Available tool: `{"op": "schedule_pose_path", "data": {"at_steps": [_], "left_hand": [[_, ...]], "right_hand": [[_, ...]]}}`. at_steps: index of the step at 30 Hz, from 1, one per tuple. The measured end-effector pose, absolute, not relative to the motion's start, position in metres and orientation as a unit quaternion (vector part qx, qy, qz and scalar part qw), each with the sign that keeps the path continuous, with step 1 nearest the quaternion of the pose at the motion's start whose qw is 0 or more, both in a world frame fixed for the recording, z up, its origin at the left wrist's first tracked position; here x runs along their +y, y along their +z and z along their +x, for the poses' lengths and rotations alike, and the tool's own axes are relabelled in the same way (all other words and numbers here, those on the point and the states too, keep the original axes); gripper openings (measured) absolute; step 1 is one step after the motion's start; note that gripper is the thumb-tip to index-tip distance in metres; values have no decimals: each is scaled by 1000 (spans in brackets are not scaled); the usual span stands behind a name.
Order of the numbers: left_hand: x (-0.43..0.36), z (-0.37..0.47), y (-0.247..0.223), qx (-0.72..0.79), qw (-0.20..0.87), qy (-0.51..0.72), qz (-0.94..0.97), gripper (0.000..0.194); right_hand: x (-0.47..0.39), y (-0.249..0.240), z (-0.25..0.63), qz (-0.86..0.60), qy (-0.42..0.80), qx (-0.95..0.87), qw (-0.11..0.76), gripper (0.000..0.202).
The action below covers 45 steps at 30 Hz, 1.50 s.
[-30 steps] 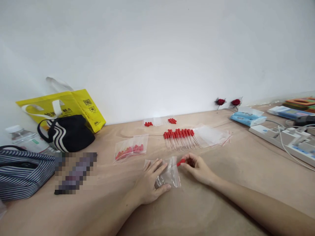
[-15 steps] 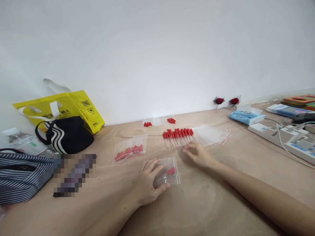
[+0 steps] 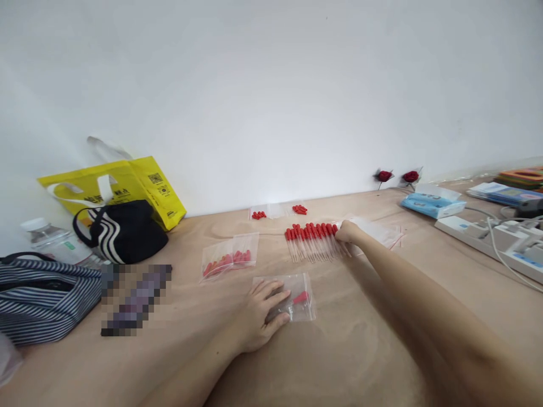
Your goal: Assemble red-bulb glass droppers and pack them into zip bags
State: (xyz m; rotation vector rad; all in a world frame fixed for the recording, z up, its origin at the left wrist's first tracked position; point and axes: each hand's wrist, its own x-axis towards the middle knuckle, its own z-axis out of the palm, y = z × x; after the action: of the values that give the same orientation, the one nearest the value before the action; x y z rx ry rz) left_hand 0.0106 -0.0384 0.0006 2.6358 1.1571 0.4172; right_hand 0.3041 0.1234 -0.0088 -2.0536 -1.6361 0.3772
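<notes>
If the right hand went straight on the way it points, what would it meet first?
Most likely the right end of the red-topped sticks. The fingertips of the right hand are hidden, so it may be touching them now.

At ten o'clock a yellow bag [image 3: 127,183] stands behind a black item [image 3: 131,229], perhaps a cap, with a striped pouch [image 3: 51,302] nearer. Two dark-red roses [image 3: 385,176] show at one o'clock; a blue tissue pack [image 3: 428,205] and white power strip [image 3: 487,246] lie at two.
</notes>
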Motion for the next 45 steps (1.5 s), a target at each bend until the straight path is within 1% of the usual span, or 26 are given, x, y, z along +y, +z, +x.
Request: {"op": "schedule_pose_path", "data": {"at_steps": [2,5,7,9,10,12,14,17,22,25,28,31,33,36,39,42,45], "left_hand": [[-38,9,-1,392,117,146,901,39],[-37,8,-3,393,120,152,899,38],[-37,10,-3,398,126,156,895,38],[-38,12,-2,407,134,159,889,37],[-39,15,-1,412,138,159,887,37],[-41,19,1,421,150,156,881,38],[-43,24,3,430,167,152,874,38],[-45,25,7,438,194,142,866,39],[-43,17,8,417,198,111,880,39],[-41,16,4,410,187,122,884,40],[-39,17,2,412,190,126,882,45],[-39,18,2,414,198,134,878,46],[-39,18,2,410,199,144,879,46],[-39,18,2,403,191,147,883,46],[-38,19,2,398,181,146,887,45],[-38,19,1,395,181,147,889,44],[-38,17,0,400,182,144,887,45]], "right_hand": [[120,-3,308,-757,168,-583,241,27],[103,6,315,-747,190,-577,271,50],[83,8,315,-705,231,-579,338,64],[57,6,307,-609,336,-549,464,74],[43,3,301,-562,387,-527,506,78],[17,-5,285,-502,453,-478,560,76],[-3,-13,271,-473,496,-436,584,71],[-17,-21,258,-448,523,-396,607,66],[-18,-23,256,-408,601,-375,576,49],[-21,-24,255,-408,598,-423,544,41],[-25,-27,252,-430,557,-507,498,38],[-26,-32,251,-437,509,-561,486,34],[-26,-35,250,-449,470,-601,465,27],[-25,-34,249,-449,415,-676,411,17],[-27,-29,248,-425,347,-749,372,21],[-25,-25,250,-437,254,-800,322,24],[-10,-24,259,-467,223,-799,307,24]]}}
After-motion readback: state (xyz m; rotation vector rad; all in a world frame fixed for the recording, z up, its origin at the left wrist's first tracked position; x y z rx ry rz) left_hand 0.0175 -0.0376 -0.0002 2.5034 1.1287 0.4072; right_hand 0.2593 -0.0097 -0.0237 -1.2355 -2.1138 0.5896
